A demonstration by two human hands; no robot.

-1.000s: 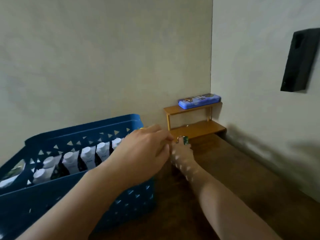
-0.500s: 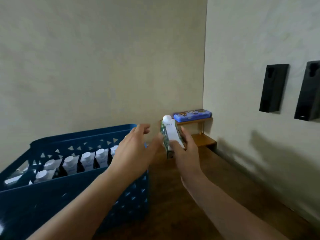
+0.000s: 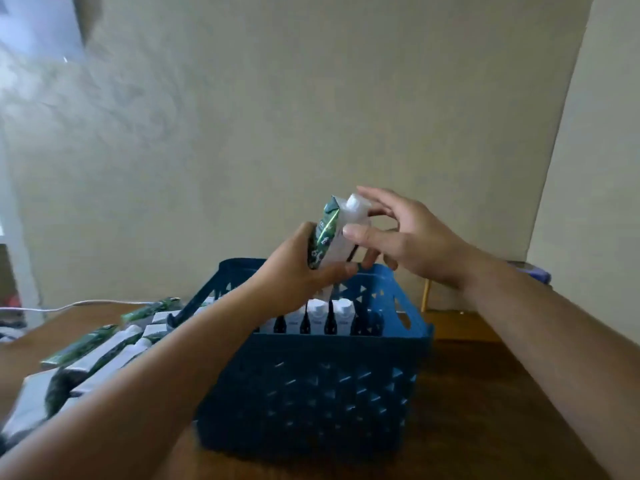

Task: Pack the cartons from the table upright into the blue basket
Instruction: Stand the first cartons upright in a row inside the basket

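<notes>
While you hold one carton (image 3: pixel 329 233) in the air above the far side of the blue basket (image 3: pixel 311 386), the step in hand seems to be the carrying of this carton to its place among the packed ones. Your left hand (image 3: pixel 298 271) grips the lower part of the carton, with the fingers curled round its green side. Your right hand (image 3: pixel 405 237) is at the upper part: the thumb lies on the white face and the other fingers are spread near the white cap, rather loose. I cannot tell if they press the carton or only steady it. The carton is tilted, with the cap toward the far right.

Inside the basket a row of cartons (image 3: pixel 325 317) stands upright with the caps up, close to the far wall. I judge the next move asks you to turn the carton straight, cap up, and to lower it into a free gap beside this row, without knocking the neighbours.

More cartons (image 3: pixel 104 351) lie flat near the left edge of the counter (image 3: pixel 485 393), just beside the basket, so the task is, I think, not yet finished.
</notes>
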